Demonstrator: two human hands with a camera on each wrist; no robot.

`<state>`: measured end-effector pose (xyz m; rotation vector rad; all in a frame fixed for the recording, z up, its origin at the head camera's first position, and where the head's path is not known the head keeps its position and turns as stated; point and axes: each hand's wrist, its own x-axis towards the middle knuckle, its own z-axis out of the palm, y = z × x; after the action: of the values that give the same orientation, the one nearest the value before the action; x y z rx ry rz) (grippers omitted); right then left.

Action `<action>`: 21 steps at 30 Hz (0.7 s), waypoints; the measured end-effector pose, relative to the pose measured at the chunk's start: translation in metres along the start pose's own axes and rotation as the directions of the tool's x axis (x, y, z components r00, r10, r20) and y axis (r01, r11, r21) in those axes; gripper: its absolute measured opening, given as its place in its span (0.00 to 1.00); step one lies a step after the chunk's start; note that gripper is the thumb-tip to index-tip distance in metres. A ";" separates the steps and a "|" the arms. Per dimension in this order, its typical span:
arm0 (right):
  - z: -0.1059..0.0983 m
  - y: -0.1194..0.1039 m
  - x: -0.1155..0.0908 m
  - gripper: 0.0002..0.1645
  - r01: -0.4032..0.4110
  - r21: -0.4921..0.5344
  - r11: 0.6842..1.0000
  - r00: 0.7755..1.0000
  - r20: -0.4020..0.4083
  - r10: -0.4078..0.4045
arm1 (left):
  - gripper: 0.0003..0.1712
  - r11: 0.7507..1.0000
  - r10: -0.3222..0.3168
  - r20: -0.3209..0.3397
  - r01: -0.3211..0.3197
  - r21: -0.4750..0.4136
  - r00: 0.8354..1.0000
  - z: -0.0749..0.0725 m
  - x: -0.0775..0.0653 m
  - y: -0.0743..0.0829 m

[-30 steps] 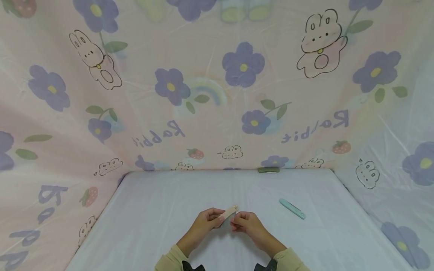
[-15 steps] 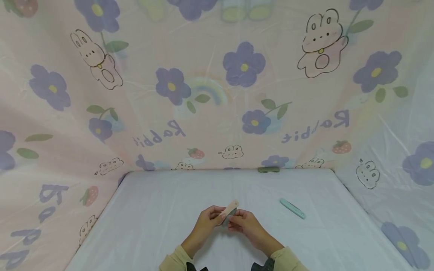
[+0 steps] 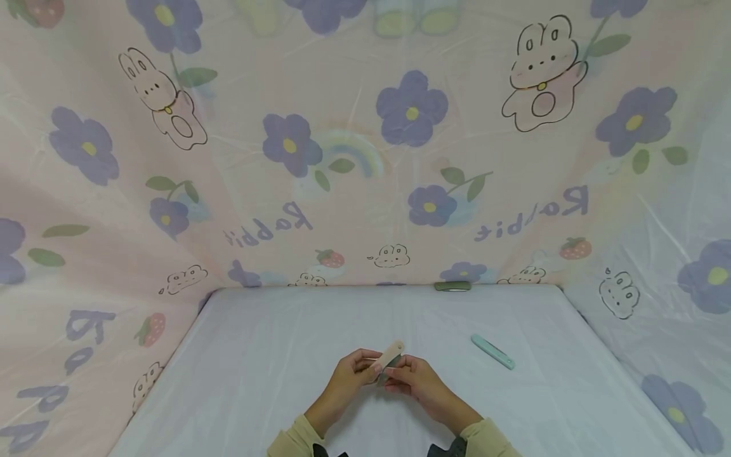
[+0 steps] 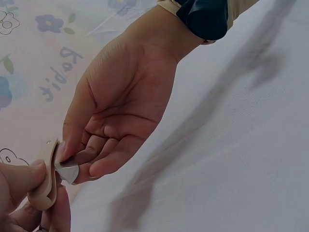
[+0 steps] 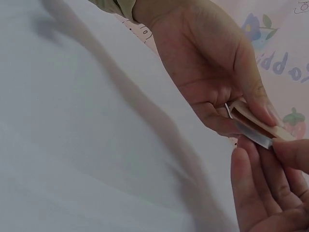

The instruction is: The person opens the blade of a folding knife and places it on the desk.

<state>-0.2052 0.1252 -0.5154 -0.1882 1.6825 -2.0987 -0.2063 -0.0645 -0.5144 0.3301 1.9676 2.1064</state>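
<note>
My left hand (image 3: pixel 349 371) holds a folding knife by its slim beige handle (image 3: pixel 391 353), thumb along the top. In the right wrist view, the same left hand (image 5: pixel 200 53) grips the handle from above, and a flat silvery blade (image 5: pixel 255 135) stands partly out of its slot. My right hand (image 3: pixel 415 377) pinches that blade; in the left wrist view the right hand (image 4: pixel 123 96) has thumb and fingers at the metal piece (image 4: pixel 70 174). The knife is above the white table, and fingers hide part of it. A mint-green folded knife (image 3: pixel 492 351) lies to the right.
A dark green object (image 3: pixel 452 286) sits at the table's back edge, against the printed curtain (image 3: pixel 354 203). The white-covered table (image 3: pixel 274 330) has curtain walls on its left, back and right.
Both hands have stayed close together around the beige knife. They have shifted slightly, and the handle's far end has moved a little up and to the right over the second.
</note>
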 end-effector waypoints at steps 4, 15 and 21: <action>-0.001 0.001 0.000 0.12 0.004 -0.003 1.000 1.000 0.000 -0.004 | 0.19 1.000 -0.001 0.001 0.001 0.000 1.000 0.000 -0.001 0.000; -0.009 0.001 -0.003 0.12 0.019 -0.067 0.998 1.000 -0.014 -0.020 | 0.19 1.000 -0.010 -0.004 0.010 -0.005 1.000 0.001 -0.006 0.011; -0.017 0.000 -0.005 0.15 0.031 -0.122 0.992 0.999 -0.026 -0.034 | 0.19 1.000 -0.014 -0.008 0.014 -0.006 1.000 -0.003 -0.003 0.007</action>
<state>-0.2073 0.1424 -0.5193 -0.2263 1.8369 -2.0316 -0.2047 -0.0688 -0.5076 0.3068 1.9614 2.1078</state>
